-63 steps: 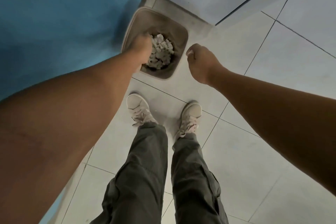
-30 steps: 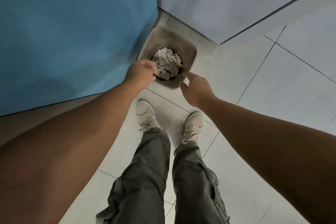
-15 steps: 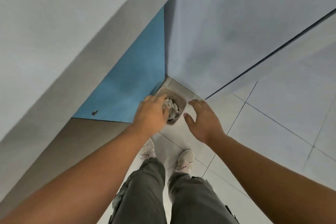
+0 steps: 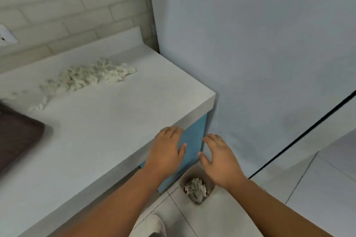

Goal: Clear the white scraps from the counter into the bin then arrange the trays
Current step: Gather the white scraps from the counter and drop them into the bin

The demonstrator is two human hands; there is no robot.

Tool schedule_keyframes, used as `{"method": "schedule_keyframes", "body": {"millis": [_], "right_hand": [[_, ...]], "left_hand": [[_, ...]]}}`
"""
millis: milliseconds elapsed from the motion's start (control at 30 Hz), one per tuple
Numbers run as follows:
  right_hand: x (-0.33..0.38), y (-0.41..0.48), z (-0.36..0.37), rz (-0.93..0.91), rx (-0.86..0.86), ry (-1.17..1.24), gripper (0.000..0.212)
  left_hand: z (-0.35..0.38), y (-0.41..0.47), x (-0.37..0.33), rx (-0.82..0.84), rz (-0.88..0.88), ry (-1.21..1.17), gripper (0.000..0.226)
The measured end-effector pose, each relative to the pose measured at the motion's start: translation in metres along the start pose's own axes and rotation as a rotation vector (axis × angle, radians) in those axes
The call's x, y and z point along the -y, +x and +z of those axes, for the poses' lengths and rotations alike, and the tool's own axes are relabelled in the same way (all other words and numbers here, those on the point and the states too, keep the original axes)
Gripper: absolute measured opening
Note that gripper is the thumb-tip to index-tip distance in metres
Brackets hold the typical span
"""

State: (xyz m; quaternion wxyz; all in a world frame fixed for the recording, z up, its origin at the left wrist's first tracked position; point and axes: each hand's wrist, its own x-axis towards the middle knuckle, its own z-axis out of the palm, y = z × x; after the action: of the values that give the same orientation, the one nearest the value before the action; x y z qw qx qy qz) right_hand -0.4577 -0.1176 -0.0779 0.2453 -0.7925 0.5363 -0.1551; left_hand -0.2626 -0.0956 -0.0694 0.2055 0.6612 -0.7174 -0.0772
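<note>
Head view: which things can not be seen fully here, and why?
Head view only.
- Dark tray: cut off by the left edge.
- Bin: partly hidden by the right hand.
- White scraps on the counter: left end blurred.

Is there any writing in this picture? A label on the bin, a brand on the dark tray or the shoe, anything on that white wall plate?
No readable text anywhere.
The bin: plain, no label shows.
The dark tray: no mark shows on the part in view.
The wall plate: blurred and cut off by the frame edge, no lettering can be made out.
The shoe: only partly in view, no brand shows.
</note>
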Motion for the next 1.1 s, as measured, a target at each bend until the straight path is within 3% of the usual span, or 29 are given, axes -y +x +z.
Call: {"method": "schedule_keyframes", "body": {"millis": [300, 700, 867, 1000, 1100], "right_hand": [[0.090, 0.071, -0.017, -0.261, 0.015, -0.056, 0.048], [0.214, 0.193, 0.062, -0.460, 0.204, -0.072, 0.045], [0.261, 0.240, 0.104, -0.521, 0.245, -0.088, 0.042], [0.290, 0.270, 0.135, -0.545, 0.279, -0.108, 0.041], [0.306, 0.287, 0.156, -0.557, 0.300, -0.129, 0.040]], "left_hand": [[-0.087, 0.007, 0.066, -0.227, -0.159, 0.083, 0.043], [-0.159, 0.019, 0.242, -0.294, -0.422, 0.133, 0.035], [-0.194, 0.025, 0.334, -0.190, -0.581, 0.200, 0.035], [-0.219, 0.032, 0.400, 0.119, -0.693, 0.407, 0.053], [-0.226, 0.038, 0.430, 0.217, -0.704, 0.429, 0.061]]}}
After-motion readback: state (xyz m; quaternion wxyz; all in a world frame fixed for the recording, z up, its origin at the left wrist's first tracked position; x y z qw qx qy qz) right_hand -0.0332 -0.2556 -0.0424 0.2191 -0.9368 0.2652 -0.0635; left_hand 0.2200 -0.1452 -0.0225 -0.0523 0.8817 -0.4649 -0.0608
